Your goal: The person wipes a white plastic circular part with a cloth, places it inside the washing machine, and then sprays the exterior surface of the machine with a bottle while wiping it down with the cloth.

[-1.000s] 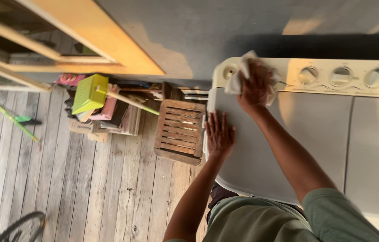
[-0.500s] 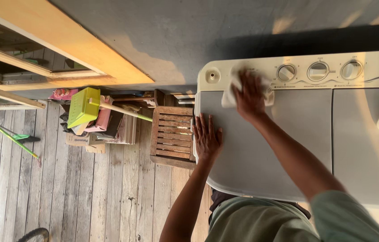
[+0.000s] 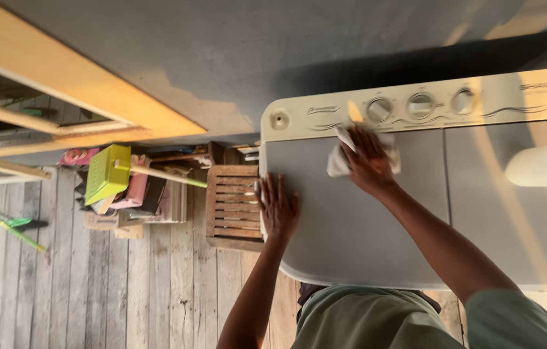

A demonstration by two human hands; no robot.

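A twin-tub washing machine (image 3: 351, 239) with grey lids and a cream control panel (image 3: 312, 115) with three round dials stands against a grey wall. My right hand (image 3: 369, 160) presses a white cloth (image 3: 338, 161) onto the back of the left grey lid, just below the dials. My left hand (image 3: 277, 205) lies flat, fingers spread, on the lid's left edge and holds nothing.
A white plastic bottle (image 3: 545, 165) lies on the right lid. Left of the machine stand a wooden slatted crate (image 3: 233, 205), a stack of books and boxes, and a yellow-green dustpan (image 3: 108, 173) with a long handle. Below is a plank deck (image 3: 92, 291), with grass at far left.
My right hand has drawn the cloth down from the cream control panel onto the grey lid and a little rightward. My left hand stays flat on the lid. The view has shifted right.
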